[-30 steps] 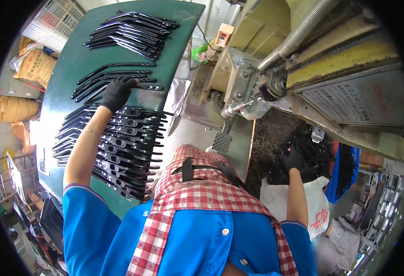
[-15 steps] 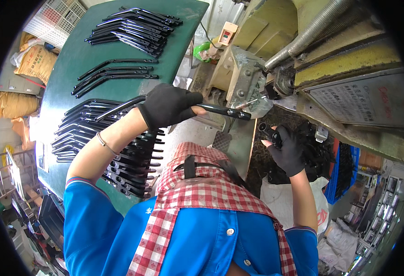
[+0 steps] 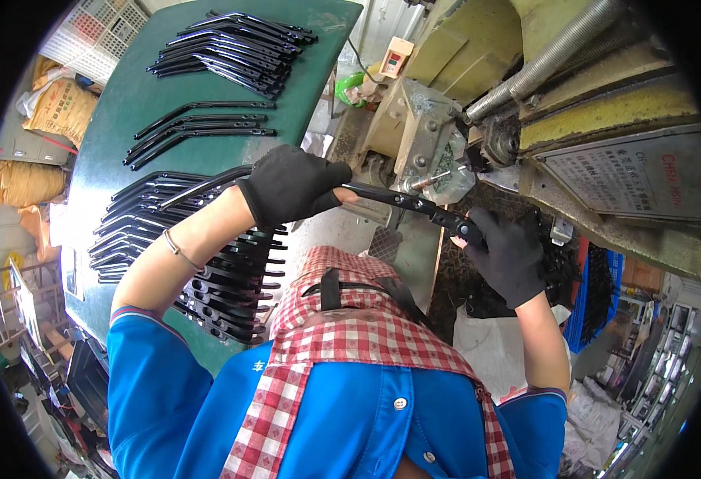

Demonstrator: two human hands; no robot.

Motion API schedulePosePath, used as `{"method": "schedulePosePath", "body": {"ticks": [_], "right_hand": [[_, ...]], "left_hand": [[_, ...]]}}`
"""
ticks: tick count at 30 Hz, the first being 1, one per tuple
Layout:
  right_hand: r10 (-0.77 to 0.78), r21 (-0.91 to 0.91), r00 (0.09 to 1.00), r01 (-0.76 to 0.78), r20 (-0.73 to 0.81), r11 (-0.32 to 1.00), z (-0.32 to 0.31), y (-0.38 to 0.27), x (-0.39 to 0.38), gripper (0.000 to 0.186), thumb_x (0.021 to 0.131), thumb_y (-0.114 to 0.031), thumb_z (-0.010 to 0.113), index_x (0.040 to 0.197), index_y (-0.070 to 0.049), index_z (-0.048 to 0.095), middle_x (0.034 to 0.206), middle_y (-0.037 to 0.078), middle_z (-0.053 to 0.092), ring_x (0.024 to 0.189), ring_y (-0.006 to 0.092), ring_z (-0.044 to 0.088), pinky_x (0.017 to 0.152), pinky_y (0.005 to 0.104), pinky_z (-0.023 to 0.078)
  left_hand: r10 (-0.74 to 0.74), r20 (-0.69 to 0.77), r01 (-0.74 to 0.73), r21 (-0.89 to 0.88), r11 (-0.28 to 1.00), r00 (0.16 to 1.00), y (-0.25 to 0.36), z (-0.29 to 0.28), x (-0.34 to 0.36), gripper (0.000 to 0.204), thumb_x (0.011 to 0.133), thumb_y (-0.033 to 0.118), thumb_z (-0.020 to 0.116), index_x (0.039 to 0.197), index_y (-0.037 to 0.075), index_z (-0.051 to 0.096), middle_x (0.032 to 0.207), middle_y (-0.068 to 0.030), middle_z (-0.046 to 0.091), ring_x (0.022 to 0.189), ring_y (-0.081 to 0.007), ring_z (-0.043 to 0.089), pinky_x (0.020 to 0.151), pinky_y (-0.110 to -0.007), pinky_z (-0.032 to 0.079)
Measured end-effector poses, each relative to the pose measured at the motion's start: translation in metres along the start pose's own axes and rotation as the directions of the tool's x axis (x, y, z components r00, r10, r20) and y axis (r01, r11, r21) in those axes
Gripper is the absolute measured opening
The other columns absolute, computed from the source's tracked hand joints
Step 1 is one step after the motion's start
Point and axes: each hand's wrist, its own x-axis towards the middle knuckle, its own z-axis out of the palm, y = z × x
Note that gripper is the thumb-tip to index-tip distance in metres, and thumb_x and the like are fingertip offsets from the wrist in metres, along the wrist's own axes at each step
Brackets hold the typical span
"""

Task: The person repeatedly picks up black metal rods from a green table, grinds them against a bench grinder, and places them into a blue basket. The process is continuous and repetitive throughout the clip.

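Large green smooth-topped table at left. Long glossy black bent metal bar, partly above table, gripped in black-gloved left hand. Black-gloved right hand holding small black fitting in fingers (seemingly touching bar's end).

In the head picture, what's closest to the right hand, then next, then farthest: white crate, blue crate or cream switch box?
1. Blue crate: right of the right hand.
2. Cream switch box: up and to the left.
3. White crate: far off, top left.
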Motion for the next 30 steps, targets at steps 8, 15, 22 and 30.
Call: {"method": "schedulePosePath", "body": {"ticks": [8, 15, 22, 30], "right_hand": [[-0.061, 0.346, 0.998, 0.063, -0.016, 0.936, 0.007, 0.0, 0.003, 0.042, 0.079, -0.049, 0.073, 0.094, -0.012, 0.06, 0.068, 0.014, 0.062, 0.064, 0.037, 0.063, 0.053, 0.0434, 0.047], [-0.085, 0.234, 0.996, 0.074, 0.037, 0.969, 0.011, 0.001, 0.004, 0.042, 0.079, -0.047, 0.074, 0.093, -0.009, 0.062, 0.067, 0.015, 0.062, 0.061, 0.0366, 0.063, 0.054, 0.0421, 0.047], [-0.078, 0.099, 0.994, 0.086, -0.078, 0.991, 0.016, 0.001, 0.008, 0.046, 0.08, -0.048, 0.071, 0.103, -0.01, 0.063, 0.067, 0.015, 0.063, 0.062, 0.0374, 0.062, 0.055, 0.0439, 0.048], [-0.073, 0.0, 0.987, 0.074, -0.141, 0.997, 0.01, 0.019, 0.027, 0.047, 0.083, -0.053, 0.065, 0.111, -0.014, 0.066, 0.076, 0.013, 0.066, 0.074, 0.034, 0.065, 0.063, 0.0422, 0.049]], "left_hand": [[0.04, 0.035, -0.04, -0.008, 0.999, 0.999, 0.003, -0.01, 0.001, 0.038, 0.092, 0.05, 0.052, 0.09, 0.013, 0.06, 0.062, -0.0152, 0.059, 0.062, -0.0383, 0.062, 0.057, -0.049, 0.046], [0.087, 0.071, -0.096, 0.127, 0.987, 0.994, 0.011, -0.009, 0.014, 0.035, 0.091, 0.049, 0.054, 0.09, 0.014, 0.061, 0.062, -0.0128, 0.061, 0.059, -0.0351, 0.063, 0.054, -0.047, 0.047], [0.155, -0.044, -0.15, 0.093, 0.984, 0.987, 0.008, 0.007, 0.025, 0.034, 0.09, 0.044, 0.058, 0.08, 0.012, 0.057, 0.057, -0.0109, 0.053, 0.053, -0.0334, 0.058, 0.048, -0.044, 0.043], [0.131, -0.099, -0.116, 0.141, 0.983, 0.986, 0.008, 0.003, 0.05, 0.033, 0.09, 0.042, 0.06, 0.079, 0.011, 0.056, 0.055, -0.0119, 0.054, 0.052, -0.0349, 0.057, 0.048, -0.045, 0.042]]}}
